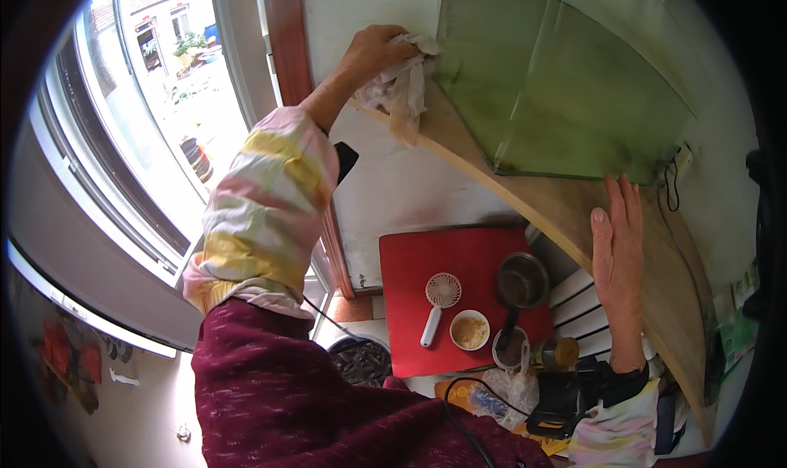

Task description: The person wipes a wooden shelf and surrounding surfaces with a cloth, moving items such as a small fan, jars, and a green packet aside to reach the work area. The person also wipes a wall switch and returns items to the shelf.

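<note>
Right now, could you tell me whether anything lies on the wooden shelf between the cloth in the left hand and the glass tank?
Nothing visible does. The left hand presses the white cloth on the wooden shelf, already at the glass tank corner.

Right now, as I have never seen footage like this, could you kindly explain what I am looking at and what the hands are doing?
There is one picture, from a wide-angle camera worn on a person's head, looking down, so straight edges curve. There is no machine, only the person's own bare hands. The left hand presses a crumpled pale cloth against the corner of a wooden shelf, beside an empty greenish glass tank. The right hand lies flat on the shelf. Below, a red table carries a small white fan, a bowl and a dark pot.
</note>
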### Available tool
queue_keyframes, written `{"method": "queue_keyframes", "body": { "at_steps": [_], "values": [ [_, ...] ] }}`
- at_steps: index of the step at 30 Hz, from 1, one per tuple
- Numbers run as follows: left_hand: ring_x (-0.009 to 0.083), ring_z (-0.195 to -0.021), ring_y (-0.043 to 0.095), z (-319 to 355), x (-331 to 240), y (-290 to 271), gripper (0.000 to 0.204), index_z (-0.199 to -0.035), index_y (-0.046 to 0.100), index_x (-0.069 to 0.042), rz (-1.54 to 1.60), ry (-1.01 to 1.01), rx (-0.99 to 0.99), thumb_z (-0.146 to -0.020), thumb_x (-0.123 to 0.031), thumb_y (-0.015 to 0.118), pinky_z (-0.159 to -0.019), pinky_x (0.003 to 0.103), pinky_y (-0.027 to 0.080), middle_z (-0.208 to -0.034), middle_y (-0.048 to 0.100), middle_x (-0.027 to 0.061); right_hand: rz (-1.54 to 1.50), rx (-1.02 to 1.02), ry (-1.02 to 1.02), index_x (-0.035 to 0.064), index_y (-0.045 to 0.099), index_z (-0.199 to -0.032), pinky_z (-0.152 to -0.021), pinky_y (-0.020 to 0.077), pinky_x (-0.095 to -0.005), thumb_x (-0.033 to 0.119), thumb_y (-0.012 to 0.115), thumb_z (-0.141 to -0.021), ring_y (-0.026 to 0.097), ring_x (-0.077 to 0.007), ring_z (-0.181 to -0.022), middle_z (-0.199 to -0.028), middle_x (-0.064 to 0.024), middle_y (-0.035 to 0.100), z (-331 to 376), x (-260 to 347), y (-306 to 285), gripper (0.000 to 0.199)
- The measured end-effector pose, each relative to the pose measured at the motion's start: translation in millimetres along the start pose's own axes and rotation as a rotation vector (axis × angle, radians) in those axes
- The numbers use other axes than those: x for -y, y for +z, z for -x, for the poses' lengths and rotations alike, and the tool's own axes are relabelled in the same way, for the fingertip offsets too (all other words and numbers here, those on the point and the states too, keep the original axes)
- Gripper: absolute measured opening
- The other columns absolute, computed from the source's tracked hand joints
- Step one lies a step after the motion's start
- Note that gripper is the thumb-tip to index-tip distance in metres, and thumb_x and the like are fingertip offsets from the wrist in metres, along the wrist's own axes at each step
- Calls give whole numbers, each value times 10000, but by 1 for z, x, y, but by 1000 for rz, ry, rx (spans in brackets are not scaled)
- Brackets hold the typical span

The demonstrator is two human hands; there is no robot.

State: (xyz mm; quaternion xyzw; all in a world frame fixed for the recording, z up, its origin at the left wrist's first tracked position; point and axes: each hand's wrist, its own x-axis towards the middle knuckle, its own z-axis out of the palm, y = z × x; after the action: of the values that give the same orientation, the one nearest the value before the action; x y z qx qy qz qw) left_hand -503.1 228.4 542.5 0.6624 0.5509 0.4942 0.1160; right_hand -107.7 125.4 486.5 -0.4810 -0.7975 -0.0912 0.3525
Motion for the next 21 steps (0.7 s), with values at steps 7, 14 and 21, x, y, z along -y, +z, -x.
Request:
{"method": "queue_keyframes", "body": {
  "at_steps": [7,14,21],
  "values": [
    [313,-849,633,-52,24,53,536,-1007,648,16,-662,-53,328,-688,-414,664,-755,382,498,-953,655,190,-94,13,88,23,380,-1351,-1077,225,-423,439,374,-955,219,-357,-1353,-1430,-214,291,0,5,-6,575],
    [343,-779,631,-50,20,57,438,-878,664,36,-667,19,346,-702,-362,613,-723,402,493,-835,656,215,48,47,-64,40,412,-1331,-1069,254,-416,359,417,-941,292,-334,-1323,-1394,-176,366,0,13,-7,503],
    [392,-704,605,-8,13,59,374,-812,645,20,-615,223,100,-702,-335,600,-679,445,484,-734,624,234,-160,-76,-306,46,632,-1064,-949,399,-375,124,621,-797,547,-283,-1076,-1118,-114,607,0,31,-7,278]
  ]
}}
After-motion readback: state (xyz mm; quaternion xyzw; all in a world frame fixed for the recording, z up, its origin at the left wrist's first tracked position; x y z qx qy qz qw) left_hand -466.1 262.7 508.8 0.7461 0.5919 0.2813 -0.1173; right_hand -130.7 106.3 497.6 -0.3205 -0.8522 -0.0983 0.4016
